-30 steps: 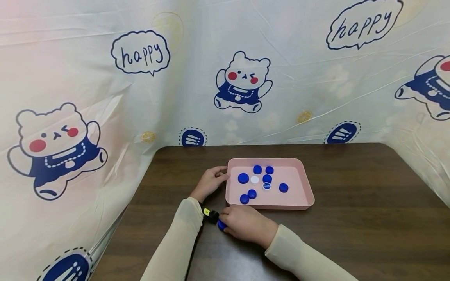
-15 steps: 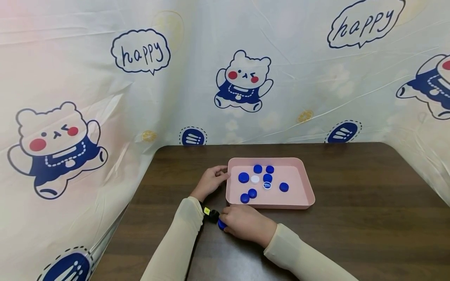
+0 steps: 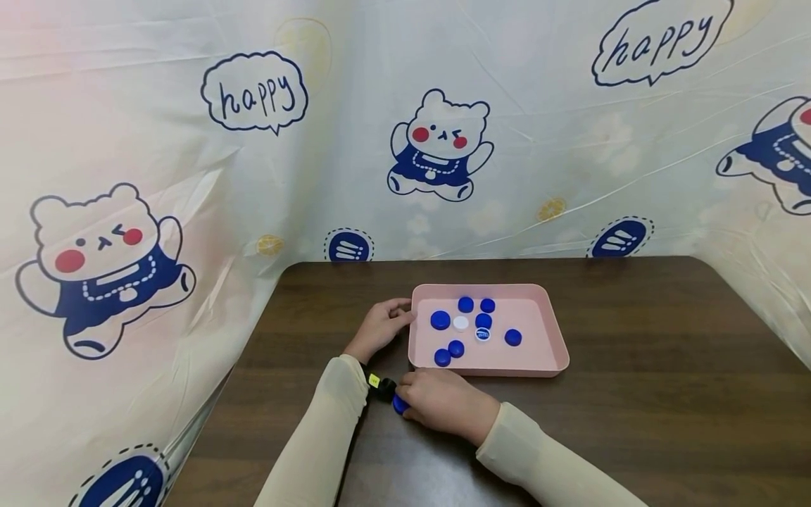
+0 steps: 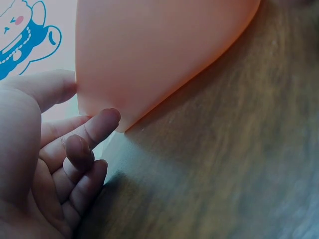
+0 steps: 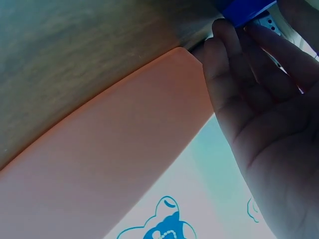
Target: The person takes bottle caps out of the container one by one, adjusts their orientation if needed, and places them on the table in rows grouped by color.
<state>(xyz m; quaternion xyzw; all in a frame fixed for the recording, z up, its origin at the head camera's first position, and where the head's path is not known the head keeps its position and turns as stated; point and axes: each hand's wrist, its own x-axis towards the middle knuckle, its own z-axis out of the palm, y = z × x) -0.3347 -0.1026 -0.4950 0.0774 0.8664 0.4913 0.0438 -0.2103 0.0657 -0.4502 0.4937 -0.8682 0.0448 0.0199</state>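
Note:
My left hand is at the left end of a pink tray, with the thumb at its rim. In the left wrist view, the fingers lie against the tray's outer wall. In front of the tray's near left corner, my right hand pinches a round blue bottle cap low over the table. The right wrist view shows the blue cap at the fingertips, partly cut off by the frame. Inside the tray lie several blue caps, a white disc and a white-rimmed cap with blue print.
A dark brown wooden table bears the tray. Behind it hangs a pale cloth printed with bears and "happy" bubbles. The black wrist device with a yellow label on the left wrist sits close beside the blue cap.

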